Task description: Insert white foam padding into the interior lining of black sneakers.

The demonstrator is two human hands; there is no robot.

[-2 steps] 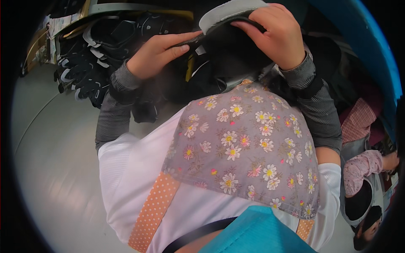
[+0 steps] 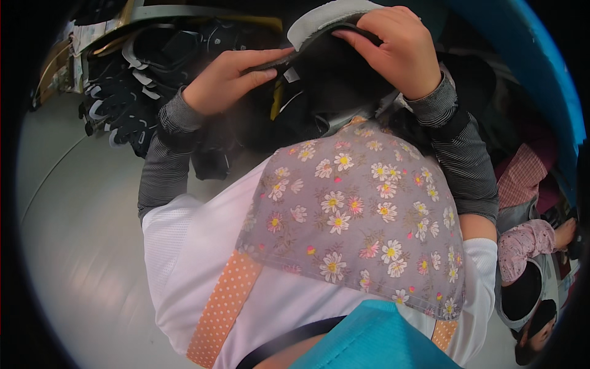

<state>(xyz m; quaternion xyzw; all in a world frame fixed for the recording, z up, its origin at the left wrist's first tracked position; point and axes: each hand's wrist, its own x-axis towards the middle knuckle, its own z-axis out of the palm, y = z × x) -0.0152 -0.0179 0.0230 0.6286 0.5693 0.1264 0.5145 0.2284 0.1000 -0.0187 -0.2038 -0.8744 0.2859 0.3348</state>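
While you look down in the head view, your left hand (image 2: 227,80) and your right hand (image 2: 402,52) have hold of one curved piece (image 2: 329,21) near the top. It bends like a little hill. Its pale gray top band looks thick and soft, and its dark underside looks thin and bendy. Your left thumb and pointing finger pinch its dark end, with only a thin gap between them. Your right fingers curl over the other end, and that thumb presses from below, so this grip is snug too.

To the left of your hands sits a messy pile (image 2: 132,104) of black cloth-like things with pale, curvy edges. Your sleeves (image 2: 165,175) are dark gray with thin stripes. Your apron (image 2: 350,203) is gray cloth with daisies, and its strap (image 2: 224,301) is orange with white dots. Off to the right, another person's pink sleeve (image 2: 522,246) looks wrinkly. A big, smooth blue curve (image 2: 528,74) bends around the upper right.
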